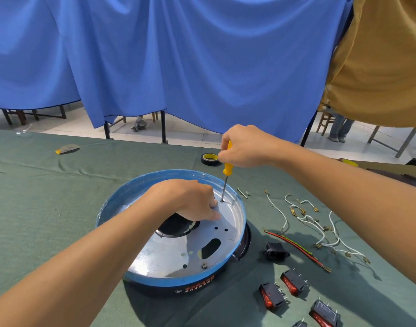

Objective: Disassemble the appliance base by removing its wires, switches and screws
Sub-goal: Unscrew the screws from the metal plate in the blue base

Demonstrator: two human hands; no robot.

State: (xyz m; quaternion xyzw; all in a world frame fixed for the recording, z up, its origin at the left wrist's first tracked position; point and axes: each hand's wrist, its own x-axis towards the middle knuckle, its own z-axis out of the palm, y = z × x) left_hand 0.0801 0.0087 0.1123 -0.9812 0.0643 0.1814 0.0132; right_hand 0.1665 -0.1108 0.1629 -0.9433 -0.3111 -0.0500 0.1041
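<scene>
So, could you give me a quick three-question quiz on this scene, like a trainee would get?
1. True or false: the right hand holds the yellow screwdriver upright, tip down in the appliance base.
2. The removed red switches lie: A) inside the base B) on the cloth right of it C) behind it.
3. What colour is the cloth under the loose wires?
Key: 1 true; 2 B; 3 green.

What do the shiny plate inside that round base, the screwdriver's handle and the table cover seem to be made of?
The plate looks like thin sheet metal, bare and semi-glossy: it is silvery, catches the light and has punched holes. The screwdriver handle is probably hard plastic, judging by its smooth, glossy yellow surface. The table cover looks like cloth, matte green, since it wrinkles and folds.
</scene>
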